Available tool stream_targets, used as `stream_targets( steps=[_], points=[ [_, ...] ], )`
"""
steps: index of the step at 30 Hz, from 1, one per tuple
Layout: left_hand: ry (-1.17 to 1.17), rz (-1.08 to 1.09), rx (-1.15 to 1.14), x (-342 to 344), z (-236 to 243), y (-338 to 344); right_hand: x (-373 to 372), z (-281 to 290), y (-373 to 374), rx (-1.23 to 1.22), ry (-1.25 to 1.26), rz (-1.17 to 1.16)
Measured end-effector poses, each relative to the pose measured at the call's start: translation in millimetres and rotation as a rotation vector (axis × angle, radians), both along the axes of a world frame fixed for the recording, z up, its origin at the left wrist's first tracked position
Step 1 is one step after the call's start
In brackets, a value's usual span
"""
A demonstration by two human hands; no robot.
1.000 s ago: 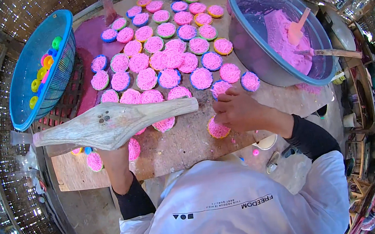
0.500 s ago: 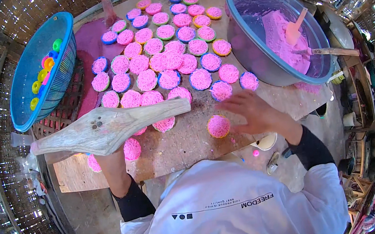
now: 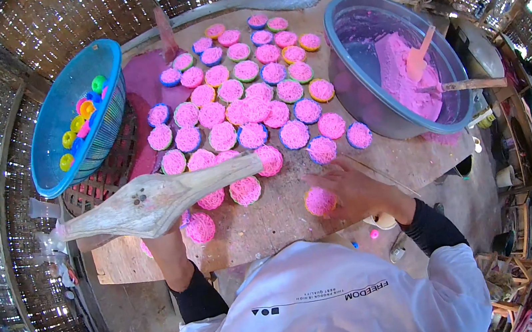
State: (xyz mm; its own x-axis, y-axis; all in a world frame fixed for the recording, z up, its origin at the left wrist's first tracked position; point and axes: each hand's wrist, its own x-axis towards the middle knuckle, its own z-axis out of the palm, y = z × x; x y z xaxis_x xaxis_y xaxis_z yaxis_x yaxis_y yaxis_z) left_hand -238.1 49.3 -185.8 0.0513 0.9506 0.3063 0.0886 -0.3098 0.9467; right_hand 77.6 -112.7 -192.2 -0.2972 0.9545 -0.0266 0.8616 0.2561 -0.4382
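facing pink-stranded rounds (image 3: 319,200), a white shirt (image 3: 328,329) bears upside-down black lettering (image 3: 366,290).

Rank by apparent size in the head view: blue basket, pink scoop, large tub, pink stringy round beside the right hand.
1. Large tub
2. Blue basket
Smallest, unranked: pink scoop and pink stringy round look too alike in size.

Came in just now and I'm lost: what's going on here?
A person's right hand is at a cup of pink strands near the front of the table; contact is unclear. The left hand is mostly hidden by a wooden tool. Many similar pink mounds lie farther back, between a blue basket and a tub of pink paste.
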Motion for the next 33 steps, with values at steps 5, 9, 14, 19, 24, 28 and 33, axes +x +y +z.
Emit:
stream_targets(
  steps=[5,9,14,19,24,28,33],
  points=[
    [0.102,0.073,0.011,-11.0,-2.2,-4.0,22.9,37.6,68.9,0.139,0.146,-0.049],
    [0.11,0.104,0.043,-24.8,-1.4,-11.5,42.6,31.4,169.8,0.434,0.049,-0.317],
    [0.104,0.102,0.038,-34.8,-2.1,-21.9,53.0,-7.2,243.2,0.34,-0.009,-0.336],
    [0.101,0.12,0.036,-41.0,0.1,-21.8,37.3,-13.5,259.7,0.274,-0.125,-0.381],
    [0.079,-0.006,0.109,-25.8,2.8,-7.1,16.3,32.0,228.7,0.624,0.363,-0.352],
    [0.094,-0.233,0.2,10.1,9.4,-1.1,-80.2,101.7,117.9,0.78,0.273,0.149],
    [0.195,-0.701,0.324,52.0,32.2,-16.7,-52.8,104.1,71.1,0.581,0.252,0.099]
  ],
)
